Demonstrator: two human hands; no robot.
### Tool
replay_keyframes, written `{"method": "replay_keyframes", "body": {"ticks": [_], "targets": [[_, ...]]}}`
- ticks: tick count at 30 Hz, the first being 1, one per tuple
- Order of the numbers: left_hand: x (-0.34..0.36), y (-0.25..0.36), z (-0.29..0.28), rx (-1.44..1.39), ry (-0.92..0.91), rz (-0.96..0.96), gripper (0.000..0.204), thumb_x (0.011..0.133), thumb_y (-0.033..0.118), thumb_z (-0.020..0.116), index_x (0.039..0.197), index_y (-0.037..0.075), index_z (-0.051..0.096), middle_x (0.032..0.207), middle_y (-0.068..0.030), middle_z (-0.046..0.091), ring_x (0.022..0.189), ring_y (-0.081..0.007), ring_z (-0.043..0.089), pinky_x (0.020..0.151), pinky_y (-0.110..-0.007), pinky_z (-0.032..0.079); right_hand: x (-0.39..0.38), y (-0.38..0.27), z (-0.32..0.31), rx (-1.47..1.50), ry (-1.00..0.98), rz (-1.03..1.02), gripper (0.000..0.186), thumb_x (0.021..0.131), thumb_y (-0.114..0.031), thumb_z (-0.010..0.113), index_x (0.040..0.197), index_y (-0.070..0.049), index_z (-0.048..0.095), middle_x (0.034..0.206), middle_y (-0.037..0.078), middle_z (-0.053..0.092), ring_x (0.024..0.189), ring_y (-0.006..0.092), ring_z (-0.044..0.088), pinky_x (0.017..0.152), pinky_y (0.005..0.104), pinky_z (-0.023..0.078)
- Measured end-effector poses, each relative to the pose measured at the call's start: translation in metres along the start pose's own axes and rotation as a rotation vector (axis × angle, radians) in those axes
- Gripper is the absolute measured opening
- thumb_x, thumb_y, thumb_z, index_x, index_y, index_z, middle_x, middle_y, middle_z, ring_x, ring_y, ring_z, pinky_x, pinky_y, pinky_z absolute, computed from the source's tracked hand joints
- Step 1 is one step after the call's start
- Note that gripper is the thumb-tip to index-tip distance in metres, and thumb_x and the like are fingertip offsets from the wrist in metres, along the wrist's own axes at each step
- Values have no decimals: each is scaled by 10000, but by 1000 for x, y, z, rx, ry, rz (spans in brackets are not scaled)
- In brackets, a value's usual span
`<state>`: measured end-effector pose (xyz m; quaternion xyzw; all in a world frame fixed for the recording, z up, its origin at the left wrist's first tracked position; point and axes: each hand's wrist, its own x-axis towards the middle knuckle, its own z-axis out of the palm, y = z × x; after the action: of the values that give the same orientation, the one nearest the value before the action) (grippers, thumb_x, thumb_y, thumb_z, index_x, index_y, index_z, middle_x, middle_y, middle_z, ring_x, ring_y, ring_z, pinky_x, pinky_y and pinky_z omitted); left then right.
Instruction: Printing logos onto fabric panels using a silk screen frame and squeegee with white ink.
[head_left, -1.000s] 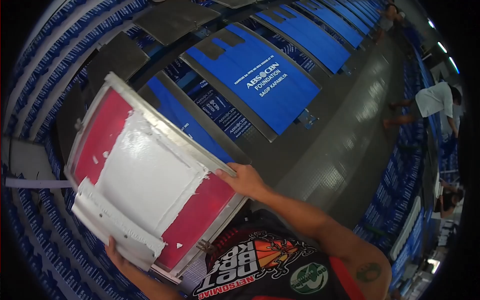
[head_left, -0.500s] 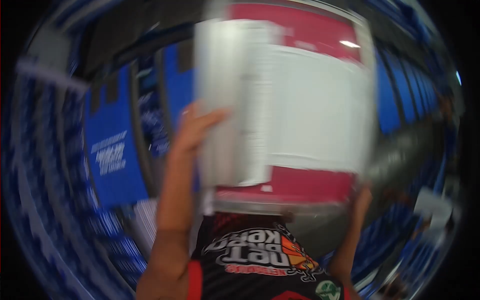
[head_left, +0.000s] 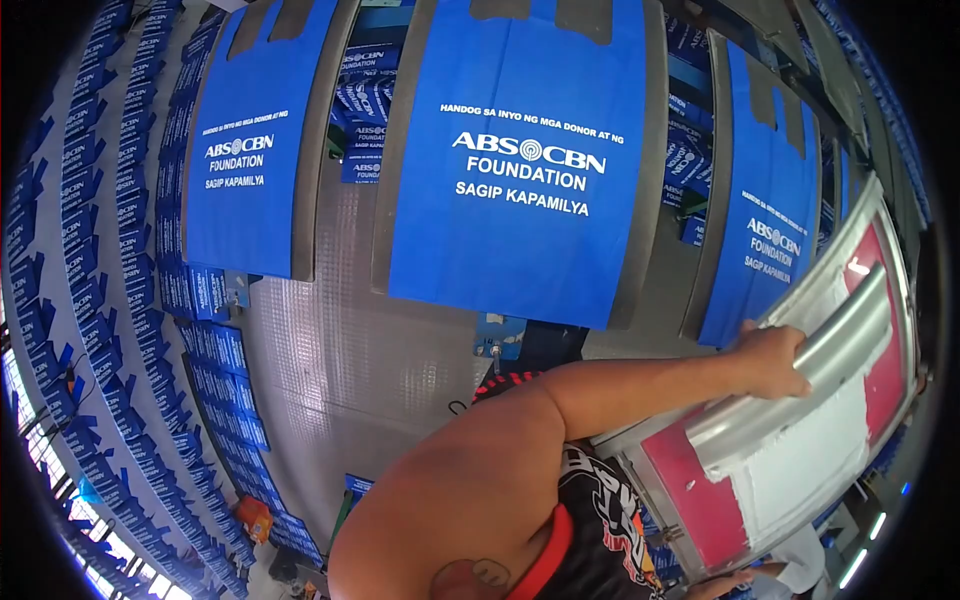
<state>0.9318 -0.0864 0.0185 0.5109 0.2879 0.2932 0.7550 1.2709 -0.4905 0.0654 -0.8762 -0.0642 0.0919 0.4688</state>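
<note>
Frame (head_left: 800, 440), overhead half a second ago, now sits at four o'clock; left hand (head_left: 775, 358) fingers clamp its grey bar, right hand (head_left: 730, 582) grips beneath.

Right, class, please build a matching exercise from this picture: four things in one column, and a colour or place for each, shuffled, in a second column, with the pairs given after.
Things:
1. printing screen frame
2. middle bag
3. left hand
4. metal table top

Descriptions:
A. grey, ridged surface beneath the bags
B. blue with white lettering, laid flat
C. gripping the screen's silver bar
D. pink and white mesh, at the right edge

Pairs: 1-D, 2-B, 3-C, 4-A
</note>
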Motion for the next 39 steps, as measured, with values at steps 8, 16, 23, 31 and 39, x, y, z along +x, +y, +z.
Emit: {"method": "replay_keyframes", "body": {"ticks": [8,16,23,31,39], "targets": [[24,4,20,50,-89,-46,492,654,321,748,1020,22,611,999,-181,659,1017,-339,600,978,-554,217,-67,21,13,-86,76,-62,725,989,-544,243,1424,36,267,1466,176,315,1326,289,327,1117,359,218],[43,1,39,176,-179,-71,448,720,395,699,1033,79,645,965,-151,683,973,-306,629,1002,-516,241,-103,45,-31,-45,337,33,772,969,-587,276,1400,53,305,1449,173,343,1318,282,343,1112,360,231],[72,0,99,190,-258,6,461,738,353,729,1050,24,647,905,-125,689,856,-248,654,903,-368,413,-68,75,-81,280,169,269,903,891,-699,342,1360,72,356,1392,150,420,1271,244,410,1071,341,305],[137,-23,219,103,-202,-107,454,735,283,753,1067,-7,643,918,-126,683,841,-194,647,781,-325,484,86,77,-118,107,408,148,577,930,-634,381,756,-95,493,922,50,547,898,142,497,891,290,405],[206,-34,324,-135,-34,-122,431,766,155,741,1114,-58,602,992,-138,669,880,-195,637,798,-314,497,303,28,-162,101,185,145,561,977,-547,359,1032,-26,557,996,21,545,949,149,504,910,287,401]]}}
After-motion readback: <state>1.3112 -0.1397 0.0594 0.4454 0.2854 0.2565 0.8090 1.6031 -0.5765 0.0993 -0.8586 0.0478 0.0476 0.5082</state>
